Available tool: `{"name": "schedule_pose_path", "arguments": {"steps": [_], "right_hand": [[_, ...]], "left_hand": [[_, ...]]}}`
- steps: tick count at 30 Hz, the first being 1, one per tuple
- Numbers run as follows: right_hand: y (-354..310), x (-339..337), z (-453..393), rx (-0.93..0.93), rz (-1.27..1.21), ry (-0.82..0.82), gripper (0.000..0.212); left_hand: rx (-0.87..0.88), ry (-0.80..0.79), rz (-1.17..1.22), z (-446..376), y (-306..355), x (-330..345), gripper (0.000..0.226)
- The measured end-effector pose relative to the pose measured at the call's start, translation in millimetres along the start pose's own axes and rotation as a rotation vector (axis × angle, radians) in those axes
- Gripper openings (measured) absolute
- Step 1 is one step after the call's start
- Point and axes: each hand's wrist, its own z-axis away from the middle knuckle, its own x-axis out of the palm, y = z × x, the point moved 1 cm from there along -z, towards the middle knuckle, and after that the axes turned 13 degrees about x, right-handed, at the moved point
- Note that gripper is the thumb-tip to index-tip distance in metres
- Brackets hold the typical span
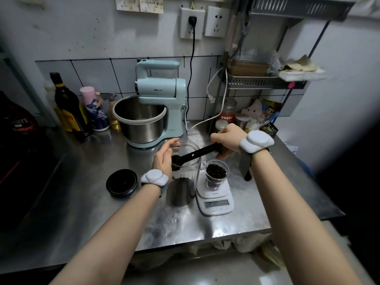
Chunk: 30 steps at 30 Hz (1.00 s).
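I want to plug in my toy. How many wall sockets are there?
2. Both are on the wall above the mixer: the left socket holds a black plug, the right socket is free. More may hide behind the rack.

Tall clear glass jar [193, 167], lid off, is stood upright on steel counter [236, 221], lower part filled with dark coffee beans [182, 182]. Long black plastic scoop [195, 154] is tilted, its bowl dipped into the jar mouth. Small clear glass cup [216, 175], full of beans, is set upright on white digital scale [216, 204], just right of the jar.
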Motion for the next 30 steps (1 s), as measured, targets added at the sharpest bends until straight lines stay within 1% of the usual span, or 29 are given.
{"name": "schedule_pose_path", "arguments": {"steps": [6, 10, 17, 23, 30], "right_hand": [[21.3, -11.4, 1.7, 0.053, -0.173, -0.061, 0.017], [30.1, -13.3, 3.7, 0.068, -0.268, -0.09, 0.015], [42.6, -22.2, 8.5, 0.092, -0.349, -0.087, 0.017], [54.5, -29.9, 12.2, 0.104, -0.416, -0.075, 0.014], [69.7, -39.7, 19.3, 0.1, -0.516, -0.073, 0.017]], "left_hand": [[0.005, -0.005, 0.007, -0.2, 2.0, 1.4, 0.042], [0.001, -0.008, 0.003, 0.4, 3.3, 0.1, 0.043], [0.013, -0.004, 0.047, 0.5, 4.3, 1.8, 0.04], [-0.011, 0.002, 0.045, 0.1, 3.7, 2.3, 0.042], [0.001, 0.024, 0.075, 1.0, 8.3, 5.5, 0.043]]}}
